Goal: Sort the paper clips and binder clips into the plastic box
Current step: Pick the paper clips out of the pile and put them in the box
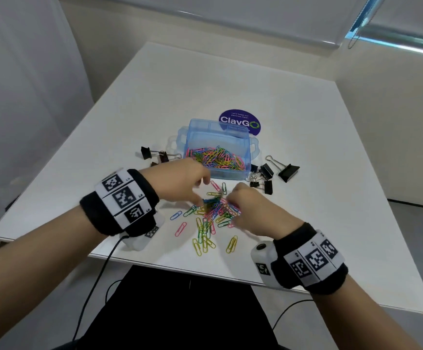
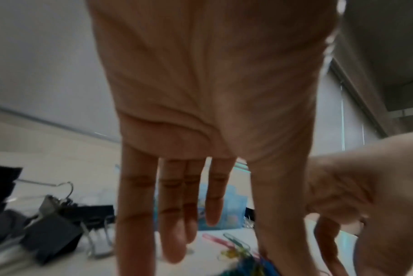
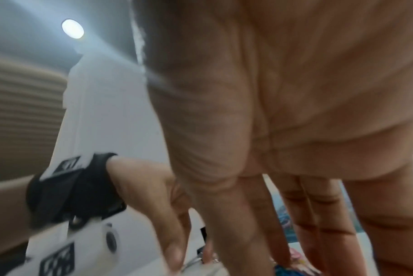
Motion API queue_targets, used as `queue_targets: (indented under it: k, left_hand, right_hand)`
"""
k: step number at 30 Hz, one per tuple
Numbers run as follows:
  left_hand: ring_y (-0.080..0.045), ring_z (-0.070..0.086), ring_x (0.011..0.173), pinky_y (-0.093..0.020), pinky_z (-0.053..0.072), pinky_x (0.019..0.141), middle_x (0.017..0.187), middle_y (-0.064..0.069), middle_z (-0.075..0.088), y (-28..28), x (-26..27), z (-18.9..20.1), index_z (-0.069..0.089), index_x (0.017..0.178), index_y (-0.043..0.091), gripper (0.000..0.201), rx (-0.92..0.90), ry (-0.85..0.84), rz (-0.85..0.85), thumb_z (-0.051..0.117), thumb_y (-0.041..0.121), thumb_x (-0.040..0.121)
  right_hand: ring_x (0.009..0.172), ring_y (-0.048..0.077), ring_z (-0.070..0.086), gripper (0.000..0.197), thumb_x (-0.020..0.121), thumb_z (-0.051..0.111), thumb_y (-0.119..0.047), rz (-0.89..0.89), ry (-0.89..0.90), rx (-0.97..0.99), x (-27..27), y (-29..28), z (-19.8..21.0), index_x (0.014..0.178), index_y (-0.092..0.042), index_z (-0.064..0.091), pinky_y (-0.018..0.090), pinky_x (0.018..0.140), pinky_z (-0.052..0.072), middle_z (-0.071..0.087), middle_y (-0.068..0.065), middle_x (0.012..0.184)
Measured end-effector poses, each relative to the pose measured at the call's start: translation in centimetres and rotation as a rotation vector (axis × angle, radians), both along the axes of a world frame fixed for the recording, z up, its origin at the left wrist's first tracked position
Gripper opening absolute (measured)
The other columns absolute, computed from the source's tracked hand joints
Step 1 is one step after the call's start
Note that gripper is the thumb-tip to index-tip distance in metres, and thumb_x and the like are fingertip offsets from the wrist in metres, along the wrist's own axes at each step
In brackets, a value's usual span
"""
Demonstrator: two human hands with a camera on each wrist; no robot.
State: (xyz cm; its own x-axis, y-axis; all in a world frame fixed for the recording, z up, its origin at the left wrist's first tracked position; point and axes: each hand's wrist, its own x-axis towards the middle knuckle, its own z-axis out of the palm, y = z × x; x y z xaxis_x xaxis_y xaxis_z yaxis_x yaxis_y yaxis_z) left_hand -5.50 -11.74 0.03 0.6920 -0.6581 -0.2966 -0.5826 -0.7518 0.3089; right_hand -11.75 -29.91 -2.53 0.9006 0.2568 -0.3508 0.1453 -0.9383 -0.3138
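The left hand [image 1: 180, 181] and right hand [image 1: 252, 209] reach down from banded wrists over a white table [image 1: 306, 137], fingers extended and relaxed, their tips meeting in a loose pile of coloured paper clips [image 1: 209, 218] near the table's front edge; neither hand plainly grips anything. Just beyond the pile stands the blue plastic box [image 1: 247, 150], lid up, its tray holding many more coloured clips. Black binder clips [image 1: 276, 174] lie right of the box, and more binder clips [image 1: 152, 154] on its left. A purple round sticker [image 1: 239, 117] shows behind the box.
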Motion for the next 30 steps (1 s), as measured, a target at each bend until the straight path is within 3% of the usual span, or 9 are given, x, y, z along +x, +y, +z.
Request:
queue_targets:
  k: [2, 4, 7, 11, 16, 22, 25, 28, 30]
  left_hand:
    - [-0.018, 0.054, 0.096, -0.029, 0.047, 0.079, 0.121, -0.002, 0.053, 0.5, -0.7, -0.8, 0.043, 0.130, 0.016, 0.081, 0.095, 0.097, -0.001, 0.082, 0.040, 0.064]
    - [-0.023, 0.056, 0.098, -0.034, 0.051, 0.080, 0.124, -0.004, 0.043, 0.9, -1.3, -1.5, 0.032, 0.135, 0.018, 0.102, 0.169, 0.145, -0.012, 0.088, 0.038, 0.053]
    - [-0.025, 0.056, 0.084, -0.035, 0.052, 0.072, 0.120, -0.009, 0.038, 0.9, -1.8, -2.2, 0.027, 0.135, 0.016, 0.105, 0.223, 0.104, -0.021, 0.089, 0.027, 0.051]
    - [-0.029, 0.057, 0.101, -0.044, 0.051, 0.085, 0.126, -0.011, 0.045, 0.4, -0.8, -2.5, 0.033, 0.134, 0.015, 0.095, 0.050, 0.100, 0.045, 0.088, 0.020, 0.056]
    - [-0.026, 0.057, 0.102, -0.039, 0.049, 0.082, 0.114, -0.008, 0.055, 0.1, 0.3, -1.7, 0.049, 0.121, 0.014, 0.050, -0.085, -0.121, 0.061, 0.071, 0.027, 0.078]
    - [-0.034, 0.059, 0.094, -0.042, 0.050, 0.074, 0.107, -0.010, 0.056, -0.2, 1.8, -1.0, 0.054, 0.117, 0.016, 0.031, -0.053, -0.271, 0.185, 0.059, 0.018, 0.087]
    - [-0.033, 0.058, 0.087, -0.036, 0.043, 0.065, 0.101, -0.010, 0.057, -0.4, 2.3, -1.3, 0.061, 0.099, 0.011, 0.013, -0.046, -0.285, 0.174, 0.055, 0.012, 0.087]
    - [-0.032, 0.057, 0.083, -0.034, 0.038, 0.062, 0.097, -0.010, 0.057, -0.3, 2.5, -1.6, 0.062, 0.091, 0.010, 0.013, -0.069, -0.291, 0.162, 0.051, 0.006, 0.087]
    - [-0.031, 0.058, 0.084, -0.034, 0.038, 0.063, 0.098, -0.010, 0.057, -0.2, 2.4, -1.5, 0.063, 0.091, 0.010, 0.014, -0.068, -0.280, 0.150, 0.050, 0.005, 0.088]
  right_hand:
    - [0.089, 0.024, 0.049, 0.036, 0.071, 0.069, -0.012, 0.012, 0.012, 0.119, -0.2, 0.5, 0.4, 0.106, -0.015, 0.059, 0.032, 0.076, 0.045, 0.046, 0.007, 0.099]
    - [0.103, 0.023, 0.048, 0.079, 0.065, 0.078, -0.026, -0.019, 0.028, 0.104, 0.0, 0.5, 0.7, 0.135, -0.016, 0.042, 0.034, 0.088, 0.048, 0.044, 0.008, 0.115]
    - [0.107, 0.025, 0.043, 0.099, 0.055, 0.081, -0.030, -0.004, 0.065, -0.029, 0.1, 1.0, 0.5, 0.138, -0.019, 0.030, 0.040, 0.086, 0.052, 0.037, 0.008, 0.115]
    - [0.094, 0.030, 0.052, 0.073, 0.063, 0.077, -0.019, 0.068, 0.044, -0.020, 0.7, 2.5, 0.1, 0.127, -0.017, 0.043, 0.040, 0.081, 0.052, 0.038, 0.008, 0.109]
    - [0.078, 0.030, 0.054, 0.020, 0.072, 0.067, -0.003, 0.146, -0.082, 0.034, 1.7, 2.9, 0.2, 0.092, -0.007, 0.064, 0.030, 0.060, 0.040, 0.047, 0.007, 0.086]
    - [0.063, 0.021, 0.046, 0.007, 0.074, 0.065, 0.001, 0.079, -0.156, 0.136, 2.3, 1.2, 1.1, 0.070, -0.004, 0.067, 0.024, 0.052, 0.030, 0.049, -0.002, 0.063]
    - [0.058, 0.023, 0.052, 0.005, 0.072, 0.068, -0.002, -0.005, -0.137, 0.217, 2.2, 0.3, 1.6, 0.068, -0.001, 0.067, 0.030, 0.057, 0.042, 0.057, 0.003, 0.056]
    - [0.059, 0.029, 0.070, 0.002, 0.075, 0.070, 0.001, -0.163, -0.103, 0.423, 2.7, -0.7, 2.7, 0.075, 0.003, 0.069, 0.036, 0.064, 0.059, 0.070, 0.019, 0.068]
    - [0.059, 0.029, 0.070, 0.005, 0.076, 0.070, 0.004, -0.286, -0.137, 0.565, 3.6, -1.2, 3.7, 0.080, 0.004, 0.069, 0.040, 0.068, 0.061, 0.070, 0.025, 0.073]
